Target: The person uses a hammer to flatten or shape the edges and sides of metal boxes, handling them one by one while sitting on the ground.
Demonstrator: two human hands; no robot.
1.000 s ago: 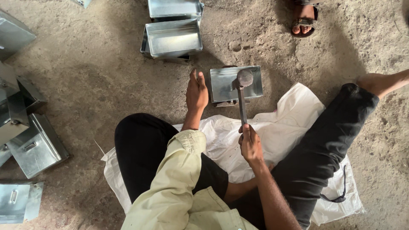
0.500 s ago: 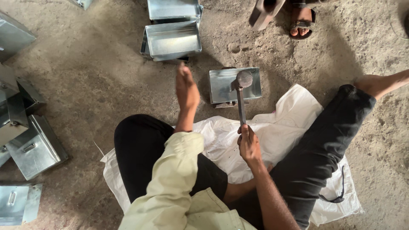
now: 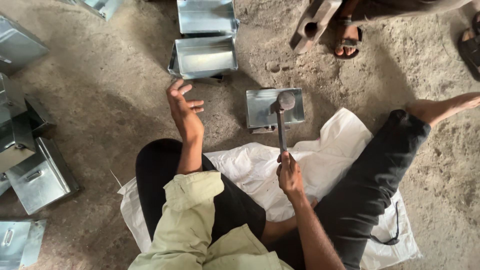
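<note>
**Left hand leaves the work, hammer stays on it**

Since 1 second ago the left hand (image 3: 184, 107) has come forward off the small metal box, its fingers now released and spread above the dirt floor (image 3: 110, 100), holding nothing. Nearest the body, the right hand (image 3: 290, 175) is clenched round the lower end of the hammer (image 3: 281, 125) handle, above the far edge of the white sack (image 3: 330, 165). The hammer head rests on the small metal box (image 3: 265, 107), which lies on the floor just beyond that edge.

Advisory: with 1 hand free, the box appears unrestrained; short, square blows would limit skidding.

Beyond, 2 open metal trays (image 3: 205, 55) lie on the floor, the nearer just past the left fingertips. Farthest, another person's sandalled foot (image 3: 345, 42).
</note>
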